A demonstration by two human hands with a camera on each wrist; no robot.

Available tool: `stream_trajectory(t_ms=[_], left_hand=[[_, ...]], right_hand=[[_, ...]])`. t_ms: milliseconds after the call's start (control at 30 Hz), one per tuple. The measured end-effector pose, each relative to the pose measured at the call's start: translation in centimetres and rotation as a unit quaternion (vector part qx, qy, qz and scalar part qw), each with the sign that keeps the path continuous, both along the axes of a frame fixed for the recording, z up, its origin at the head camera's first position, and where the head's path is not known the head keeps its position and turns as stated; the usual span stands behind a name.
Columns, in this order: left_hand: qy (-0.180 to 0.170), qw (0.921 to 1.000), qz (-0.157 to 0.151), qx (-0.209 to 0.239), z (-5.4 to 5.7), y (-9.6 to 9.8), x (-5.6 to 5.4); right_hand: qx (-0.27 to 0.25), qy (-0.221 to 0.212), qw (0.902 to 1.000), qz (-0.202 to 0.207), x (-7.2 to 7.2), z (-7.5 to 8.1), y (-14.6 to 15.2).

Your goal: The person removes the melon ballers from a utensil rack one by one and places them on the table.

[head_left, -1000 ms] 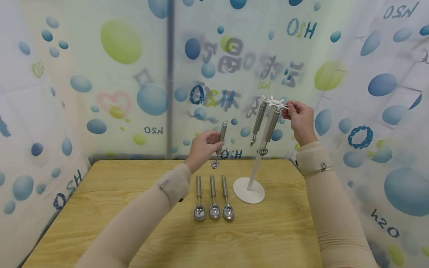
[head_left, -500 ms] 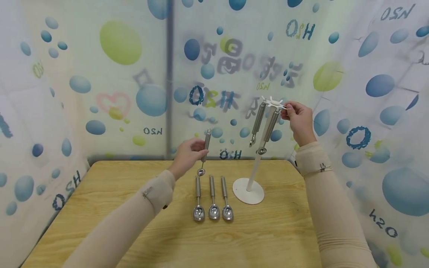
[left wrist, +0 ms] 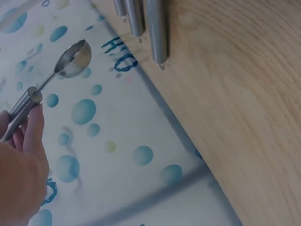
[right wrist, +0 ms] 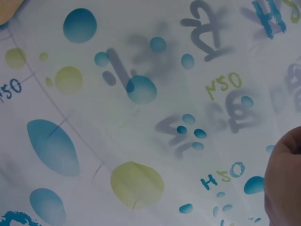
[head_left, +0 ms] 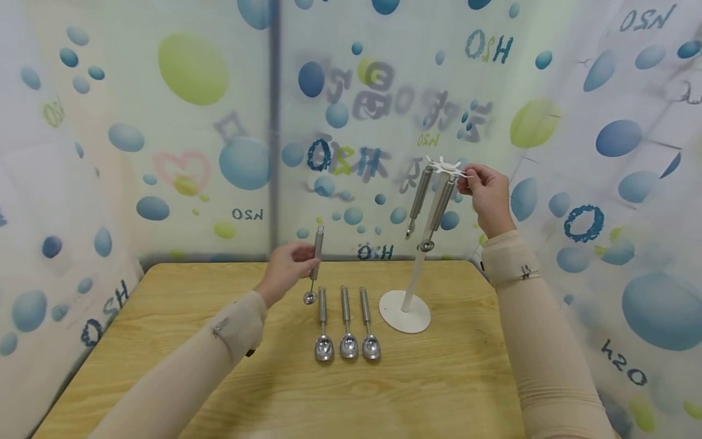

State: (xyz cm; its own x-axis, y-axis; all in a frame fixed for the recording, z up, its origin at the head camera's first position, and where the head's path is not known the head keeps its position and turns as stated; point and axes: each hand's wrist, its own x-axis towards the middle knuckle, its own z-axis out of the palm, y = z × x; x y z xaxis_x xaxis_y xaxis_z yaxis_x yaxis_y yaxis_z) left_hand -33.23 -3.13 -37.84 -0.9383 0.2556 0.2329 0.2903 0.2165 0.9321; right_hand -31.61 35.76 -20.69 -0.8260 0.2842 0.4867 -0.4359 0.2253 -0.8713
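Observation:
My left hand point(head_left: 284, 272) grips a small metal melon baller point(head_left: 317, 255) by its handle, bowl end down, above the table's far part. Up close in the left wrist view, the melon baller's round bowl point(left wrist: 75, 60) points away from the fingers. With thumb and fingers, my right hand point(head_left: 490, 198) pinches an arm of the white hook rack point(head_left: 404, 312) at its top. Two metal tools hang from the rack, one with a very small tip point(head_left: 420, 194) and one a small round scoop point(head_left: 442, 206). The right wrist view catches only part of the right hand point(right wrist: 284, 181).
Three larger metal scoops lie side by side on the wooden table point(head_left: 439, 390): a left scoop point(head_left: 323, 349), a middle scoop point(head_left: 348, 346) and a right scoop point(head_left: 371, 347). Behind the table hangs a printed curtain point(head_left: 186, 128).
My left hand has carried the melon baller left and down, away from the rack, to just left of the row of scoops. The right hand keeps its place on the rack.

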Motion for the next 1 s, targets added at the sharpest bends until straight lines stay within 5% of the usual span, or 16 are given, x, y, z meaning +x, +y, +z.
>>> stream_trajectory(t_ms=[600, 1000], left_hand=[[-0.114, 0.9922, 0.003, 0.05, -5.4, -2.3, 0.6], [-0.182, 0.9824, 0.015, 0.037, -6.8, -2.6, 0.9]], right_hand=[[0.019, -0.014, 0.9996, -0.012, 0.1, -0.1, 0.0], [0.014, -0.012, 0.9997, -0.015, 0.1, 0.1, -0.1]])
